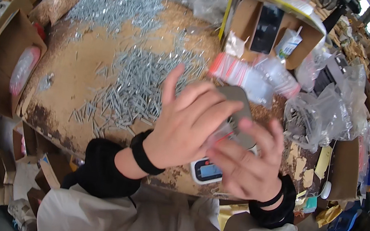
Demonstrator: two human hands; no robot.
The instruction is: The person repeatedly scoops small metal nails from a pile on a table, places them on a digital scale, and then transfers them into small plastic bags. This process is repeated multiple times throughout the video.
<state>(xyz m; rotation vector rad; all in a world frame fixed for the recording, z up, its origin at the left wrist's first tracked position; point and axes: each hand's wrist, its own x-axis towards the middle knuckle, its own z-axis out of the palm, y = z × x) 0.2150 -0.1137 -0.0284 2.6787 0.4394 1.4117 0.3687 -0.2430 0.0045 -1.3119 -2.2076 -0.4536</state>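
Note:
Both my hands meet over a small digital scale with a grey plate (pixel 233 93) and a lit display (pixel 210 170). Between them is a small clear plastic bag (pixel 220 134) with a red edge, mostly hidden by fingers. My left hand (pixel 189 118) is closed on the bag, its thumb sticking out to the far side. From the other side, my right hand (pixel 252 162) pinches the bag, its upper fingers raised and slightly blurred. What the bag holds is hard to make out. Left of the hands lies a loose pile of silvery screws or nails (pixel 137 81).
A larger metal heap (pixel 121 1) lies at the far left. Red-striped clear bags (pixel 242 74) rest beyond the scale. Behind them a cardboard box (pixel 243 21) holds a dark phone (pixel 267 29) and a cup (pixel 288 44). Open cartons (pixel 2 65) stand left; plastic bags (pixel 325 118) crowd the right.

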